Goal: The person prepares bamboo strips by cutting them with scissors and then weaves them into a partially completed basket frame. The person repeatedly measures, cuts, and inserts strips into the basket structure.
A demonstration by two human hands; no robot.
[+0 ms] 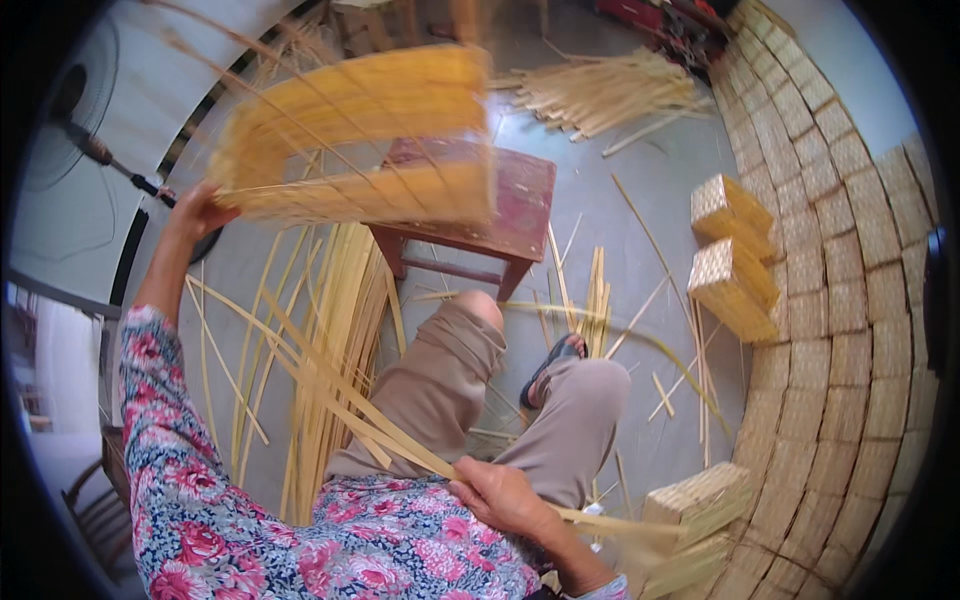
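My left hand (pixel 204 206) grips the near left edge of a yellow woven bamboo basket (pixel 350 95), raised above a worn red wooden stool (pixel 513 185). The basket is blurred, with loose thin strips standing out from it. My right hand (pixel 492 492) is closed on flat bamboo strips (pixel 405 442) lying across my lap, their long ends reaching up to the left. A bundle of long strips (pixel 335 290) lies on the floor beside my left leg.
Stacked woven boxes (pixel 840 300) line the right wall, with loose boxes (pixel 730 290) in front and more (pixel 690 510) at my lower right. A strip pile (pixel 600 90) lies at the back. A standing fan (pixel 85 120) is at left. Scattered strips cover the grey floor (pixel 660 150).
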